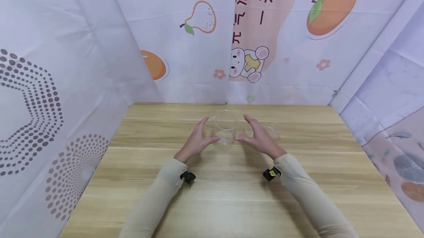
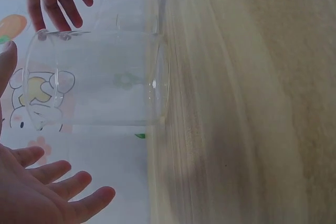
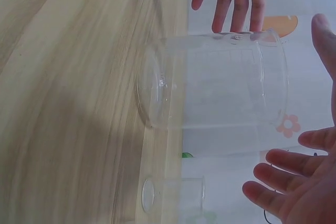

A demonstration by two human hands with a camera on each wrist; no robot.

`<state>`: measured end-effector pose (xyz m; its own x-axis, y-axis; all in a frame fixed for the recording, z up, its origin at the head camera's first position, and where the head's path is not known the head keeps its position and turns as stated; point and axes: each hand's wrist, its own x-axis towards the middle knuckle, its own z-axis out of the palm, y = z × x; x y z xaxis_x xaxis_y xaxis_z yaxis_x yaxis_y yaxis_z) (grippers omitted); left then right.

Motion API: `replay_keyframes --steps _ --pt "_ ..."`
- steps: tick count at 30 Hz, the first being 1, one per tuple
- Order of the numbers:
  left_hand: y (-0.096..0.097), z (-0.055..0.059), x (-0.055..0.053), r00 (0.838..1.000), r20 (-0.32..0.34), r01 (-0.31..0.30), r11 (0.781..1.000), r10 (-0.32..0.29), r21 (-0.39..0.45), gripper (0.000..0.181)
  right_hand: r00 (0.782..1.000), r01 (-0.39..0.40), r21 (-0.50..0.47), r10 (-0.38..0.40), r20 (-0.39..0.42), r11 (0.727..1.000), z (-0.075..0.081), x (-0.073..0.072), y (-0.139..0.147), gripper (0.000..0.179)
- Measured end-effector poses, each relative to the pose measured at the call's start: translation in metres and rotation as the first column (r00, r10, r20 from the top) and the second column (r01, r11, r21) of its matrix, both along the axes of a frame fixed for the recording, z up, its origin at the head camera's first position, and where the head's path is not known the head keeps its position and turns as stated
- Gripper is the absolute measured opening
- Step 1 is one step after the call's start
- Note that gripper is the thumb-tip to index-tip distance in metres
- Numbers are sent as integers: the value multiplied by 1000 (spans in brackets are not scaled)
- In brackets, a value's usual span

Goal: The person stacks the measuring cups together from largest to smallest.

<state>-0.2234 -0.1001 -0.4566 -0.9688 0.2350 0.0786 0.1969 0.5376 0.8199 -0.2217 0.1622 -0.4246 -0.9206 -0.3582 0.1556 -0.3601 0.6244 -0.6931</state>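
A large clear glass container (image 1: 226, 129), shaped like a plain cylinder with an open top, stands upright on the wooden table between both hands. To its left is the left hand (image 1: 197, 138), thumb and fingers spread apart. The right hand (image 1: 260, 138) faces it from the other side in a similar pose. Both wrist views show the glass container (image 2: 100, 80) with the fingers of each hand extended, not curled round it. In the right wrist view the near fingers (image 3: 286, 163) are apart from the wall of the glass.
Beyond the right hand stands a smaller clear glass (image 3: 181, 195), partly covered by that hand in the head view. The wooden table (image 1: 225, 193) ends at a white printed curtain (image 1: 185, 83) behind, with more curtain hanging at both sides.
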Motion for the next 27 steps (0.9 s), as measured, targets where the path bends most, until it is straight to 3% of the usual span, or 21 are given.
replay_keyframes --steps 14,27 --pt "3 1 -6 1000 18 4 999 -5 54 96 999 -20 -27 21 39 999 1 -9 -8 99" --pt "7 0 -12 998 41 38 987 -45 154 93 996 4 -113 5 84 994 -11 -15 -18 100"
